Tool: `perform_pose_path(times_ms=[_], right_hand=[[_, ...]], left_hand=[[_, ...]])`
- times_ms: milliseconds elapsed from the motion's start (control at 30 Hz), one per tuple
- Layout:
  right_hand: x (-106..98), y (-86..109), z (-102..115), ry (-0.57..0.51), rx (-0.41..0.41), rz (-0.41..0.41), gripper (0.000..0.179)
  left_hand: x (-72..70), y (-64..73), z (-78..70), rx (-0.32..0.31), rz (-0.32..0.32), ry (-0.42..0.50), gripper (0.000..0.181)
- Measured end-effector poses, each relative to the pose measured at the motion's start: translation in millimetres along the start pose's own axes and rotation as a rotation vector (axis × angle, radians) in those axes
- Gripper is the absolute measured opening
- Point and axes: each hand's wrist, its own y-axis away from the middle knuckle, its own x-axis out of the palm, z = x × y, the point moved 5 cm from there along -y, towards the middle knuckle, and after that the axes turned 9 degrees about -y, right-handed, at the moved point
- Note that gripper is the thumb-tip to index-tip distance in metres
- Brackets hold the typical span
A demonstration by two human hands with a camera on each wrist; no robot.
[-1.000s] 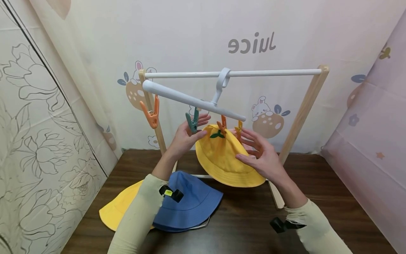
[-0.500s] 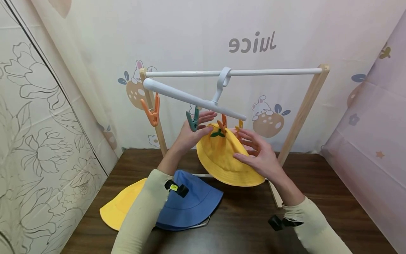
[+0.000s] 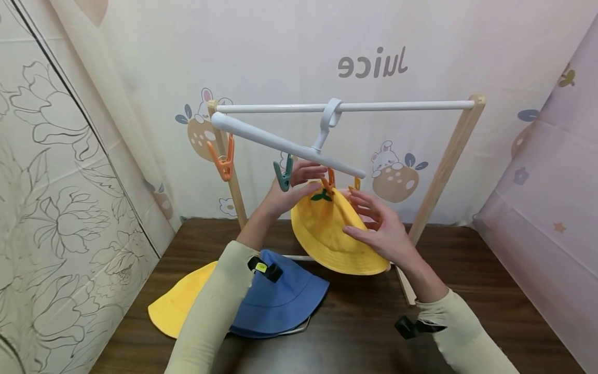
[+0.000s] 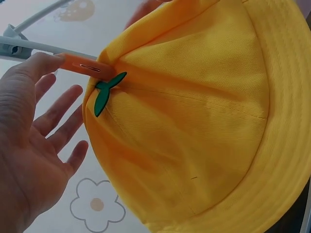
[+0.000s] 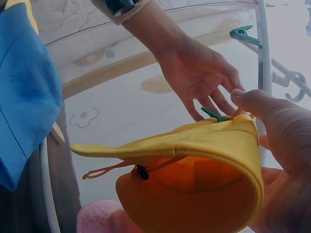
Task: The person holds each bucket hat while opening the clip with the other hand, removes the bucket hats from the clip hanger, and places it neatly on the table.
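A yellow bucket hat (image 3: 334, 239) with a green sprout (image 4: 102, 97) on its crown hangs from an orange clothespin (image 4: 87, 67) under the tilted white hanger (image 3: 266, 139). My left hand (image 3: 290, 193) is at the hat's crown from the left, thumb tip right at the clothespin's end, the other fingers spread apart. On the hat's right side is my right hand (image 3: 385, 231), its thumb in front and the fingers loosely curved near a yellow clothespin (image 3: 357, 184). A pink hat (image 5: 99, 216) shows partly behind the yellow one.
The hanger hooks over the white rail (image 3: 402, 106) of a wooden stand (image 3: 444, 166). A green clothespin (image 3: 283, 174) and another orange one (image 3: 224, 161) hang at left. On the dark table (image 3: 364, 322) lie a blue hat (image 3: 285, 296) and a yellow hat (image 3: 179, 301).
My left hand has moved right, from beside the green clothespin toward the orange clothespin on the hat. The hanger's left end has risen slightly. My right hand stays nearly in place.
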Motion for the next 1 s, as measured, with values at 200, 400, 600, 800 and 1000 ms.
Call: perform_pose_path(times_ms=[200,400,600,800,1000], right_hand=[[0.9,0.4,-1.6,-0.007,-0.005,0.012,0.081],[3.0,0.8,-2.7,-0.019,-0.009,0.024,0.081],[5.5,1.9,-2.8,-0.026,-0.01,0.031,0.081],[7.0,3.5,-3.1,-0.001,0.001,0.026,0.08],[9.3,5.0,-4.3,0.004,-0.002,0.021,0.079]], left_hand=[[4.8,-2.9,-0.8,0.006,0.024,0.043,0.049],[5.4,-3.8,-0.7,-0.003,0.023,0.026,0.048],[6.5,-5.5,-1.9,0.006,0.055,0.004,0.049],[6.6,-5.5,-2.5,0.0,0.085,0.013,0.049],[5.2,-3.6,-0.1,-0.027,0.082,-0.009,0.046]])
